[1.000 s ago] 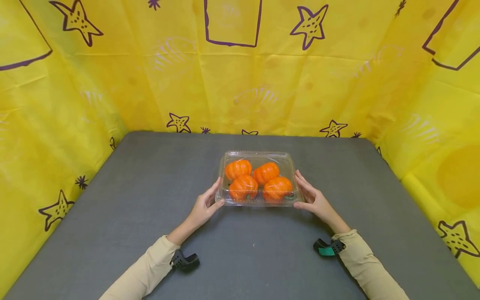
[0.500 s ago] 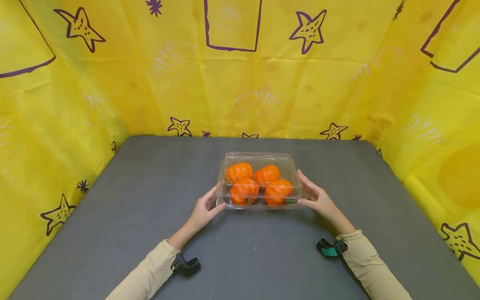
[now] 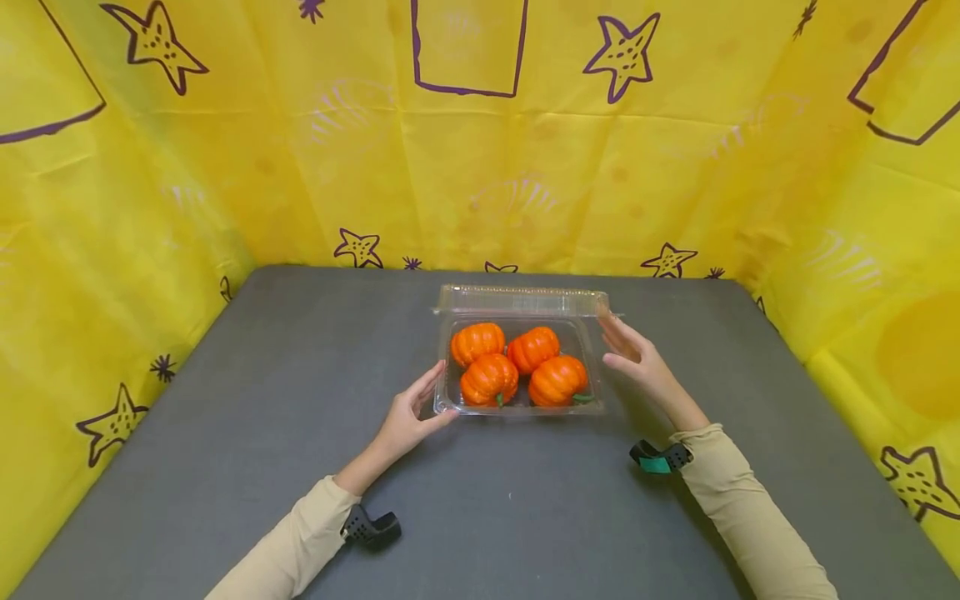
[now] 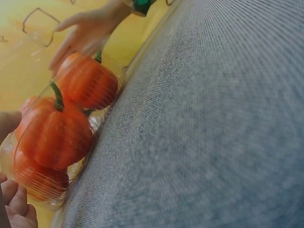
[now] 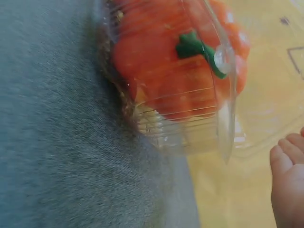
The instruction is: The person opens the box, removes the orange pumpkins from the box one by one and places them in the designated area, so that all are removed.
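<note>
L hand (image 3: 402, 425) grips near-L corner of clear thin plastic container (image 3: 517, 412), mid-R of far half of grey, fabric-textured counter (image 3: 337, 350). Inside: 4 glossy orange pumpkins (image 3: 489, 379), round & ribbed, approx 2x2; green stems (image 3: 582, 398) on near pair. Clear lid (image 3: 525, 301) raised at far edge. R hand (image 3: 641, 362) wide, fingers fairly straight, tips at lid's R end.

beige sleeves (image 3: 296, 533), black brackets (image 3: 367, 527), perhaps plastic
</note>
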The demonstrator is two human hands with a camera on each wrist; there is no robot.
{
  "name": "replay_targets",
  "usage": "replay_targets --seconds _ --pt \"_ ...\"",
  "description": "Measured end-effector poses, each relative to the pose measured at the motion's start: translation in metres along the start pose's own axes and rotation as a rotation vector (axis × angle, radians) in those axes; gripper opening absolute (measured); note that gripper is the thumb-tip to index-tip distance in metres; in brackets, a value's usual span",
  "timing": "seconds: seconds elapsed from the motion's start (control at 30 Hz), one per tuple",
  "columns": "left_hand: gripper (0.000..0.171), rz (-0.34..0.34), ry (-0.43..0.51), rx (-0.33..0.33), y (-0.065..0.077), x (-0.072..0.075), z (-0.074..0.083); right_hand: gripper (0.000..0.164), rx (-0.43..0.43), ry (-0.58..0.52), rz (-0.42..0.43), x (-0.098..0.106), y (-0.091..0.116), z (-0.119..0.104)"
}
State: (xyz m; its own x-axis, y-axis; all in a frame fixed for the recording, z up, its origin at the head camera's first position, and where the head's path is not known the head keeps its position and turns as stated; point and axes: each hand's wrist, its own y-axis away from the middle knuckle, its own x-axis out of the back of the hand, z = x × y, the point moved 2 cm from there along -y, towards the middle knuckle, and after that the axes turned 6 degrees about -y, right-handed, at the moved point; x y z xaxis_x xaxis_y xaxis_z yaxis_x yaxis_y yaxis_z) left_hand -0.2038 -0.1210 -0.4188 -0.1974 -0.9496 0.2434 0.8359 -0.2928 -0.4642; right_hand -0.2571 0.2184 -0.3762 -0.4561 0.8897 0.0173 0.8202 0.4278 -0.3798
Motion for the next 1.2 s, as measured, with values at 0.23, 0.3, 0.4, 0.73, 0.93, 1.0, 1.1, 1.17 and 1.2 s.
replay_targets --seconds 0.23,0.3,0.4,0.73,0.93,1.0,1.1,1.17,1.2 --pt "0.07 0.016 -0.055 0.051 -0.003 0.001 0.007 0.058 0.14 -0.115 -0.007 0.002 -0.029 0.001" --pt "0.07 0.019 -0.054 0.057 -0.003 0.001 0.006 0.057 0.128 -0.115 -0.001 0.005 -0.037 0.002" --pt "0.07 0.026 -0.049 0.07 -0.001 0.001 0.006 0.054 0.098 -0.069 0.006 0.008 -0.047 0.002" --pt "0.07 0.023 -0.067 0.085 0.002 0.001 0.005 0.055 -0.086 0.273 0.001 0.017 -0.073 -0.006" --pt "0.07 0.021 -0.083 0.077 0.001 0.001 0.005 0.06 -0.163 0.366 -0.013 0.019 -0.083 -0.004" --pt "0.07 0.022 -0.086 0.079 0.001 0.001 0.006 0.061 -0.181 0.38 -0.019 0.02 -0.086 -0.001" --pt "0.07 0.021 -0.086 0.079 0.001 0.0 0.006 0.061 -0.222 0.396 -0.022 0.019 -0.088 0.0" --pt "0.07 0.022 -0.086 0.074 0.001 0.0 0.006 0.061 -0.244 0.409 -0.018 0.02 -0.089 0.003" --pt "0.07 0.024 -0.086 0.071 0.001 0.0 0.006 0.061 -0.254 0.415 -0.015 0.021 -0.09 0.004"
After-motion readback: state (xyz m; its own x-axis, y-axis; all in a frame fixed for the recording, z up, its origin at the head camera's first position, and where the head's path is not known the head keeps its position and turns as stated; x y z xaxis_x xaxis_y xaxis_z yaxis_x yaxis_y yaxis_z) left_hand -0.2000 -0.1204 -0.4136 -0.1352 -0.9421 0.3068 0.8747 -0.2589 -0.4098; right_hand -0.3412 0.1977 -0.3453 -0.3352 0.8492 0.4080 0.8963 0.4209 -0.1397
